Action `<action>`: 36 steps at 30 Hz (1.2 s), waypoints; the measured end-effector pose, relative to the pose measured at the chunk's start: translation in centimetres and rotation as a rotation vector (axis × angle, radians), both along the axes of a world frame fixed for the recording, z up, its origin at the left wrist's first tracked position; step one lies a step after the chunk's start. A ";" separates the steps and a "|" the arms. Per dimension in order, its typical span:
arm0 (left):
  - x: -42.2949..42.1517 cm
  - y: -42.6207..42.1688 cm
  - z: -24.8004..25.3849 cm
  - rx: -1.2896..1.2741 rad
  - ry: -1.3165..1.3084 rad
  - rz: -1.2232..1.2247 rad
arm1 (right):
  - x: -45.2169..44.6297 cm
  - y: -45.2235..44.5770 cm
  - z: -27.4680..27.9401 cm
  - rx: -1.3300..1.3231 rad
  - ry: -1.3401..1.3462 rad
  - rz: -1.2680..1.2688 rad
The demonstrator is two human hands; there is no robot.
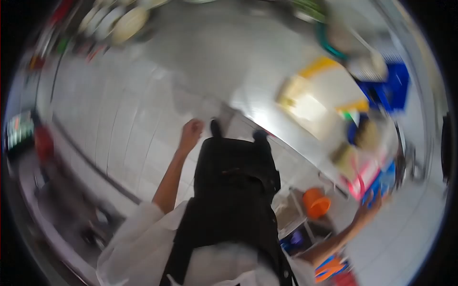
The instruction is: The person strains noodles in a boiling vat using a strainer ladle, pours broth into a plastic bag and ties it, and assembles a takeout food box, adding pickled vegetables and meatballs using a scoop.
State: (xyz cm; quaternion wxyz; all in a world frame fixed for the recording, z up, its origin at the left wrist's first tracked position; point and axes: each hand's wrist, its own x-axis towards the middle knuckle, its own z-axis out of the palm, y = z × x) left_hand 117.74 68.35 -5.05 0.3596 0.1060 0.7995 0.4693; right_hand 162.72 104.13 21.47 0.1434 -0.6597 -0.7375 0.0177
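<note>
The picture is smeared by motion. My left hand (192,132) hangs over the tiled floor, left of the black apron (234,190) on my body. Its fingers are curled in, and nothing shows in them. Far to the right, my right hand (373,209) is stretched out with its fingers apart. It is close to a blue packet (382,183) and a pink packet (363,183) at the corner of the steel table (200,52). Whether it touches the blue one is blurred. A white board with yellow edges (317,112) lies on the table.
An orange bucket (316,204) stands below the table near my right arm. A blue basket (393,86) sits at the far right. Several bowls (129,25) are lined up at the upper left. White tiles (109,114) cover the floor.
</note>
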 end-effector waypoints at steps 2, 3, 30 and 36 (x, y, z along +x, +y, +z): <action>-2.5 -1.2 -3.3 0.062 0.137 0.009 | -8.5 -3.3 -0.1 -0.063 0.092 0.168; -3.6 -1.6 -5.0 0.108 0.132 0.040 | -11.0 -4.8 -2.2 -0.202 0.117 0.296; -34.9 4.9 -12.7 -0.869 0.833 -0.549 | -57.7 -20.9 -40.1 -0.510 -0.356 0.963; -39.3 5.0 -27.5 -1.734 2.231 -0.478 | -54.2 -23.7 -36.7 -0.370 0.124 0.897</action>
